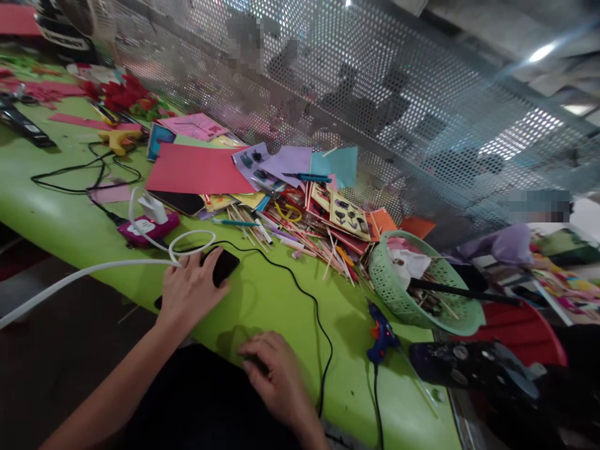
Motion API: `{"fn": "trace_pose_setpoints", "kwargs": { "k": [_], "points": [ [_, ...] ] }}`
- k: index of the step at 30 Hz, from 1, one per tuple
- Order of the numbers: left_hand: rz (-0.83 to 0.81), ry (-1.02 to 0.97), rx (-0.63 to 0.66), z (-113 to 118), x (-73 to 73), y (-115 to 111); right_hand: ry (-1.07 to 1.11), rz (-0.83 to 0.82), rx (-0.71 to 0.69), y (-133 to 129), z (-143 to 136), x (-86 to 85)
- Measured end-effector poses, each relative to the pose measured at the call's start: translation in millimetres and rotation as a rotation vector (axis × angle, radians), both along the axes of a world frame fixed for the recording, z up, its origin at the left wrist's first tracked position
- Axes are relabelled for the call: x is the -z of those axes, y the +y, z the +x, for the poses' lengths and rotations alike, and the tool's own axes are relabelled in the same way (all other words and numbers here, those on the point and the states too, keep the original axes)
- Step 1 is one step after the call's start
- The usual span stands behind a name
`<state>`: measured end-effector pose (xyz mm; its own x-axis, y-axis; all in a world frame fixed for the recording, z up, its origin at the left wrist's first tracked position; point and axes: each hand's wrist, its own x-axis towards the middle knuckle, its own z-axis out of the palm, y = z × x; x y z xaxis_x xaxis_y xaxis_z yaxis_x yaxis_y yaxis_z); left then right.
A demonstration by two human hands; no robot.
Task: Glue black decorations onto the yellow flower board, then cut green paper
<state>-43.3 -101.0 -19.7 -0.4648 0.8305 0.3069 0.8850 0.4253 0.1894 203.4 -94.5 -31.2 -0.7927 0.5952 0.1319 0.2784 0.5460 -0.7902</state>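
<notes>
A dark phone (227, 267) lies near the front edge of the green table (281, 294). My left hand (190, 290) covers its middle, fingers spread over it and near a looped white cable (192, 235). Just beyond is a magenta power block (147, 228) with a white plug in it. To the right, my right hand (272, 369) hovers or rests at the table's edge, fingers loosely curled and apart, holding nothing. A thin black cord (307, 290) runs past it on the right.
Coloured paper (197, 169), sticks and pens are heaped at the back. On the right are a green basket (398, 300) and a blue glue gun (383, 334) with its cord. A yellow glue gun (119, 139) lies at left. Behind stands a perforated metal screen (300, 81).
</notes>
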Motion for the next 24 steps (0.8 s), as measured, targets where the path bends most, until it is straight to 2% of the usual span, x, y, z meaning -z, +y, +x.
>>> {"fn": "trace_pose_setpoints", "kwargs": {
  "k": [9, 16, 20, 24],
  "points": [
    [-0.028, -0.048, -0.002, 0, -2.2, -4, -0.039, -0.02, -0.016, 2, 2, -5.5],
    [-0.022, -0.232, 0.062, -16, -3.4, -33, -0.02, -0.099, -0.015, 5, 3, -5.7],
    [0.138, -0.326, 0.067, -29, 5.9, -62, 0.011, -0.158, -0.028, 10, 3, -10.8],
    [0.346, -0.397, 0.002, -38, 20.9, -80, 0.041, -0.168, 0.013, 16, -7, -21.1]
  ]
}}
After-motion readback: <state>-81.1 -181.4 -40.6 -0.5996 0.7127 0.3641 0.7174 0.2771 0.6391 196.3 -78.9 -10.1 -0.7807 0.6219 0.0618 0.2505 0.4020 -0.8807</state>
